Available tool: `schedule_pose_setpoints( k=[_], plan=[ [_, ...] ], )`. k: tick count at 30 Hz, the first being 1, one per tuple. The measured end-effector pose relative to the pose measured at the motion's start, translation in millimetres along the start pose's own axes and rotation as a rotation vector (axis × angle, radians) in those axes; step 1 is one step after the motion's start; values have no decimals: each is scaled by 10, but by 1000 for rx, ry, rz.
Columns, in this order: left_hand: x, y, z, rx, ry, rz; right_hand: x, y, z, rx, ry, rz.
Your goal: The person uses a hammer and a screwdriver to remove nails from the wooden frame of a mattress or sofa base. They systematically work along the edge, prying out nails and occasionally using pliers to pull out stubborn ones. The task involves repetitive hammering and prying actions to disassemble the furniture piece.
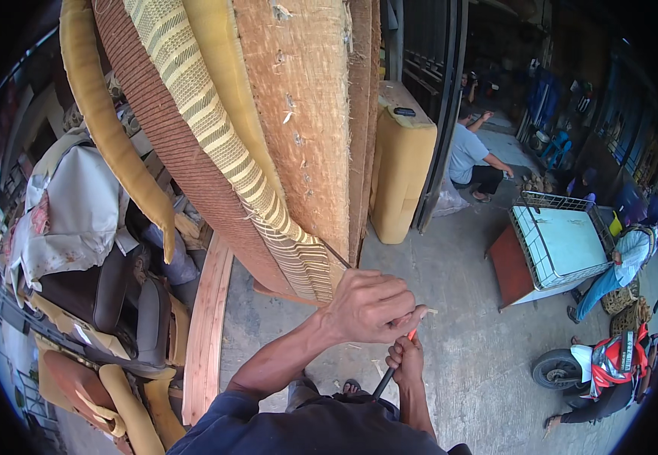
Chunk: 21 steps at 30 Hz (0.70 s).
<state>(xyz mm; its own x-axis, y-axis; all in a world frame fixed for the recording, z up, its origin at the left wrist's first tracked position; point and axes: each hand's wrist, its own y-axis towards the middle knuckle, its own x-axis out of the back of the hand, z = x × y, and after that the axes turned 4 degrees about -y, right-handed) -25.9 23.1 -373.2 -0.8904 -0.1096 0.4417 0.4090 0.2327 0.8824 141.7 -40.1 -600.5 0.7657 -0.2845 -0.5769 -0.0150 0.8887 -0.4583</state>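
Note:
A large upholstered panel rises in front of me, its bare wooden edge (310,114) dotted with torn staple spots. Striped cream fabric (227,144) hangs folded along that edge, beside yellow foam (230,68) and brown ribbed cloth (166,129). My left hand (374,305) is closed at the panel's lower end, on a thin dark tool shaft (336,254) that reaches the fabric edge; the tool's kind is hidden. Just below and to the right, my right hand (405,359) grips a tool with an orange and black handle (382,384). Its head cannot be made out.
Seat parts (120,303) and foam scraps lie at left, near a long wooden plank (208,326). A yellow foam block (402,171) stands behind the panel. At right are a wheeled display case (560,235), a red motorcycle (609,364), a seated person (473,152) and another person standing.

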Motion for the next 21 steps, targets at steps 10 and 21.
schedule_pose_setpoints(
  k=[10, 21],
  plan=[
    [46, 133, 48, 67, -26, -70, -809, -1132, 665, 1280, -376, 309],
    [103, 53, 86, 107, -11, -67, -916, -1143, 706, 1684, -476, 283]
  ],
)
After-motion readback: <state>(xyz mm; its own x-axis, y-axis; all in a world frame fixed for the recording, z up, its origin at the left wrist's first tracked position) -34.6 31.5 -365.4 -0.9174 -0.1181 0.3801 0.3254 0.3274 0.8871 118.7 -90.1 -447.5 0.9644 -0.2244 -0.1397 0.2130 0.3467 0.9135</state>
